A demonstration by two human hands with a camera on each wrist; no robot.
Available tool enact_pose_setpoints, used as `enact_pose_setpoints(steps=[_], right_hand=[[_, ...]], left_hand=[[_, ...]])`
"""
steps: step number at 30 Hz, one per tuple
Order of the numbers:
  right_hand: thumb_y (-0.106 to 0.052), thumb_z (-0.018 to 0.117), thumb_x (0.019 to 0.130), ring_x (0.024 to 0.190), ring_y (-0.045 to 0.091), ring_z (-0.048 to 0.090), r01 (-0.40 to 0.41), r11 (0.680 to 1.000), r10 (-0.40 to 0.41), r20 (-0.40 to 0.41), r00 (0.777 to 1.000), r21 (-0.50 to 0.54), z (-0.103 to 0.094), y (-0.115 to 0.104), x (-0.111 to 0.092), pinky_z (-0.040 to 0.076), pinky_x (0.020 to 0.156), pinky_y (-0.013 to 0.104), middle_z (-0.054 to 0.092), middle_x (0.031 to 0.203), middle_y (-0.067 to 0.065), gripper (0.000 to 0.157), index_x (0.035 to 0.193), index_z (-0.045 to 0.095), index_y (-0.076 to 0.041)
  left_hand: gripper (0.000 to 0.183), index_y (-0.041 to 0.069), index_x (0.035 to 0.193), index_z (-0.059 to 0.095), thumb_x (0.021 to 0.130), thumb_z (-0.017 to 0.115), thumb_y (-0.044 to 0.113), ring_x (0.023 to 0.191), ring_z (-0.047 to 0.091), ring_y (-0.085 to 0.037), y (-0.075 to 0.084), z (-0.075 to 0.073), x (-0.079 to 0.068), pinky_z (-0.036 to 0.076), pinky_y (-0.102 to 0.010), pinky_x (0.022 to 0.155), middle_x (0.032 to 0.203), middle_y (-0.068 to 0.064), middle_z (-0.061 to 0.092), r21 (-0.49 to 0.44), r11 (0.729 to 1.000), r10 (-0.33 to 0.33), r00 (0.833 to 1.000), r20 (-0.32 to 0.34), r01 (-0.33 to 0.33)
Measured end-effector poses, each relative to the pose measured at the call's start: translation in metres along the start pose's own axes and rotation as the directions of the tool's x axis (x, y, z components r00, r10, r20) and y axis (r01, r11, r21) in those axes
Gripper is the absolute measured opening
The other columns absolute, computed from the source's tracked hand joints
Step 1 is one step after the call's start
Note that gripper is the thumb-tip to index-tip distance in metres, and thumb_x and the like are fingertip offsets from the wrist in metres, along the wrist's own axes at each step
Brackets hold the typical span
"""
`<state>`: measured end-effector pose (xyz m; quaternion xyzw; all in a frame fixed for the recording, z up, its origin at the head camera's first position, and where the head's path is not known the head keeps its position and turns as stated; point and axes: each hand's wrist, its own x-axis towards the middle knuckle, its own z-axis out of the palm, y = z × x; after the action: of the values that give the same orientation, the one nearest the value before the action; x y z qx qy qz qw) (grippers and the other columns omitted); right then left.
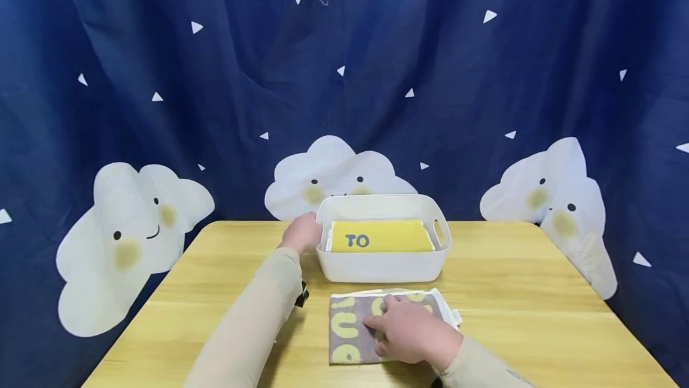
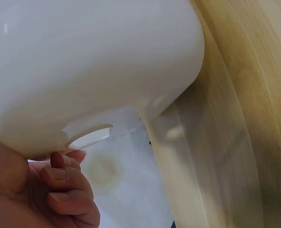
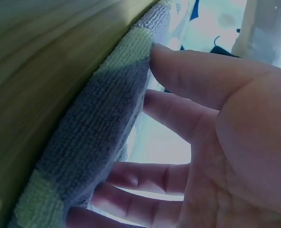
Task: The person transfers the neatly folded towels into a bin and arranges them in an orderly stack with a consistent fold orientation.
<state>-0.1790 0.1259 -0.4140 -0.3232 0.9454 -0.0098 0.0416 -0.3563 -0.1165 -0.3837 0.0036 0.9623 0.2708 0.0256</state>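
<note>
A white plastic bin [image 1: 379,267] stands at the far middle of the table, with a folded yellow cloth [image 1: 393,235] lettered "TO" inside. My left hand [image 1: 302,232] grips the bin's left rim; the left wrist view shows its curled fingers [image 2: 69,202] beside the handle slot. In front of the bin lies a folded purple-grey towel [image 1: 344,340] with yellow letters and a white edge. My right hand [image 1: 411,328] rests on top of it, fingers spread. Up close, the right wrist view shows the fingertips [image 3: 161,54] touching the knitted towel [image 3: 100,104].
The light wooden table [image 1: 538,316] extends on both sides of the bin and towel. Behind it hangs a dark blue curtain [image 1: 242,65] with white clouds and triangles. A small white tag [image 1: 456,317] sticks out at the towel's right side.
</note>
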Motion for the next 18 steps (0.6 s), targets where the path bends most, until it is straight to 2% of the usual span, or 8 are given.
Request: enact_pose_setpoints(steps=[5, 11, 13, 18], right_hand=[[-0.048, 0.076, 0.084, 0.093, 0.026, 0.057, -0.029, 1.000, 0.029, 0.034, 0.999, 0.005, -0.001, -0.009, 0.013, 0.051, 0.066, 0.040, 0.059, 0.112, 0.012, 0.050, 0.132, 0.067, -0.038], [-0.050, 0.075, 0.085, 0.105, 0.031, 0.059, -0.055, 0.998, 0.055, 0.055, 0.997, 0.016, -0.004, -0.009, 0.014, 0.054, 0.069, 0.046, 0.058, 0.126, 0.017, 0.053, 0.135, 0.065, -0.039], [-0.050, 0.075, 0.085, 0.105, 0.030, 0.059, -0.052, 0.998, 0.051, 0.057, 0.997, 0.033, -0.007, -0.008, 0.012, 0.053, 0.070, 0.047, 0.058, 0.127, 0.015, 0.052, 0.135, 0.065, -0.038], [-0.049, 0.073, 0.087, 0.096, 0.020, 0.059, -0.046, 0.991, 0.036, 0.081, 0.996, 0.125, -0.012, 0.001, 0.005, 0.050, 0.070, 0.048, 0.059, 0.115, 0.005, 0.052, 0.136, 0.064, -0.035]], left_hand=[[0.028, 0.004, 0.116, 0.062, 0.104, 0.043, 0.022, 0.098, 0.061, -0.027, -0.002, -0.002, 0.001, 0.048, -0.048, 0.091, 0.103, -0.009, 0.066, -0.017, 1.000, -0.006, 1.000, 0.011, 0.006], [0.038, 0.005, 0.125, 0.061, 0.105, 0.047, 0.033, 0.107, 0.061, -0.029, -0.005, -0.006, 0.002, 0.046, -0.049, 0.096, 0.115, -0.011, 0.067, -0.015, 1.000, 0.012, 1.000, 0.000, -0.012], [0.042, 0.005, 0.127, 0.061, 0.105, 0.047, 0.038, 0.110, 0.061, -0.030, -0.006, -0.007, 0.002, 0.045, -0.050, 0.097, 0.119, -0.012, 0.067, -0.013, 1.000, 0.022, 1.000, -0.006, -0.022], [0.053, 0.006, 0.129, 0.061, 0.105, 0.043, 0.049, 0.116, 0.059, -0.032, -0.008, -0.009, -0.006, 0.044, -0.050, 0.099, 0.126, -0.012, 0.065, -0.003, 0.999, 0.042, 0.999, -0.012, -0.042]])
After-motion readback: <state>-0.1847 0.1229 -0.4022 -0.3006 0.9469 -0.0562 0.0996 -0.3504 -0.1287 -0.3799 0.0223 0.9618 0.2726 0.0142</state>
